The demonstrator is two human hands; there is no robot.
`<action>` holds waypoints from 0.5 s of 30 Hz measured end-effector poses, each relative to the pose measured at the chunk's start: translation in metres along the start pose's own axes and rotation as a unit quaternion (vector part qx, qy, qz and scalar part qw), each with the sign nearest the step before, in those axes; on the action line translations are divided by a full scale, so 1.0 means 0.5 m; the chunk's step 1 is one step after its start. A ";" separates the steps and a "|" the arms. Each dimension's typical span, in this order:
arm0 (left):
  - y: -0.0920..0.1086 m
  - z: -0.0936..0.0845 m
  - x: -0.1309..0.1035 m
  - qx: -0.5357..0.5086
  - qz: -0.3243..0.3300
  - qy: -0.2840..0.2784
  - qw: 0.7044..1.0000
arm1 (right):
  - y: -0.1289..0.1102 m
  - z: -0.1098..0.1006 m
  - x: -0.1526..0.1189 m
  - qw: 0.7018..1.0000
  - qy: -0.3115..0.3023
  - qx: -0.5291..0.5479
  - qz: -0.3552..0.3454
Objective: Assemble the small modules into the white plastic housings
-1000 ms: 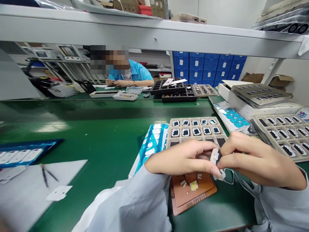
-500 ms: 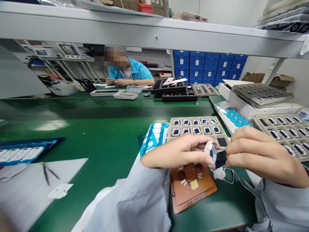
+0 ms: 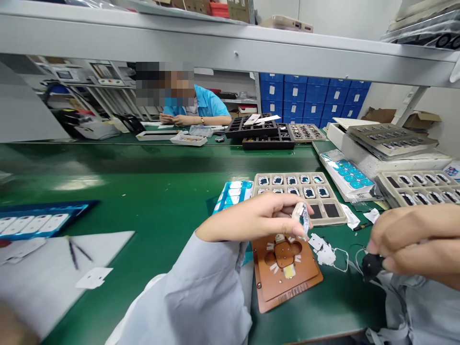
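My left hand [image 3: 258, 215] grips a small white-rimmed device part [image 3: 302, 218] between thumb and fingers, above the brown fixture plate [image 3: 287, 282]. At the right, my right hand [image 3: 417, 239] pinches a small black piece [image 3: 372, 266], apart from the left one. A white cut sheet [image 3: 323, 250] lies beside the fixture, with a thin pale frame [image 3: 340, 261] next to it. Behind my left hand stands a beige tray [image 3: 296, 176] holding several similar parts, with dark bare compartments at its front right.
Blue-and-white label sheets [image 3: 235, 191] lie left of the tray. More parts trays [image 3: 395, 175] stand at the right. Black trays [image 3: 268, 143] are at the back, near a person in blue [image 3: 212, 108]. A metal shelf beam [image 3: 230, 52] crosses above. Tweezers [image 3: 74, 254] lie at the left.
My right hand has moved right, away from my left hand, carrying the black piece. My left hand still holds the white-rimmed part, a little further left.
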State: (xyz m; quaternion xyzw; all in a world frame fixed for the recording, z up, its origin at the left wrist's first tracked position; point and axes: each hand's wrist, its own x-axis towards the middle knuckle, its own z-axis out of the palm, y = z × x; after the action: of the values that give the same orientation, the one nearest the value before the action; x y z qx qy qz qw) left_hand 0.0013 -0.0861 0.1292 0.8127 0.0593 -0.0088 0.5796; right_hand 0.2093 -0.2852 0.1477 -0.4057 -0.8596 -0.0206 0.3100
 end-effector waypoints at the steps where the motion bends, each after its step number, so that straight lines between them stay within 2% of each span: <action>1: 0.000 0.001 0.001 0.016 0.004 0.001 1.000 | 0.007 0.001 0.008 0.999 -0.041 0.021 0.016; 4: 0.003 0.004 0.001 0.062 0.002 0.014 0.998 | 0.052 0.038 0.026 0.977 -0.161 0.087 0.106; 5: 0.004 0.005 0.000 0.067 -0.006 0.017 0.998 | 0.073 0.061 0.025 0.958 -0.207 0.117 0.160; 6: 0.005 0.006 -0.001 0.069 -0.014 0.019 0.997 | 0.095 0.087 0.019 0.934 -0.235 0.135 0.232; 7: 0.006 0.006 -0.001 0.071 -0.021 0.020 0.997 | 0.117 0.114 0.008 0.921 -0.246 0.136 0.269; 9: 0.007 0.006 -0.002 0.076 -0.020 0.018 0.997 | 0.155 0.166 -0.023 0.904 -0.250 0.132 0.322; 11: 0.006 0.007 -0.001 0.085 -0.008 0.015 0.996 | 0.181 0.206 -0.056 0.892 -0.228 0.118 0.373; 15: 0.007 0.009 0.000 0.090 0.011 0.020 0.996 | 0.190 0.246 -0.097 0.879 -0.196 0.072 0.429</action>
State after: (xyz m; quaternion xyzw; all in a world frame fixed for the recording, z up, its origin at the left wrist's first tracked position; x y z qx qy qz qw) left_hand 0.0019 -0.0916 0.1309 0.8623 0.0606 0.0090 0.5027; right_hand 0.2361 -0.2194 0.0012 -0.7072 -0.6432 0.2568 0.1420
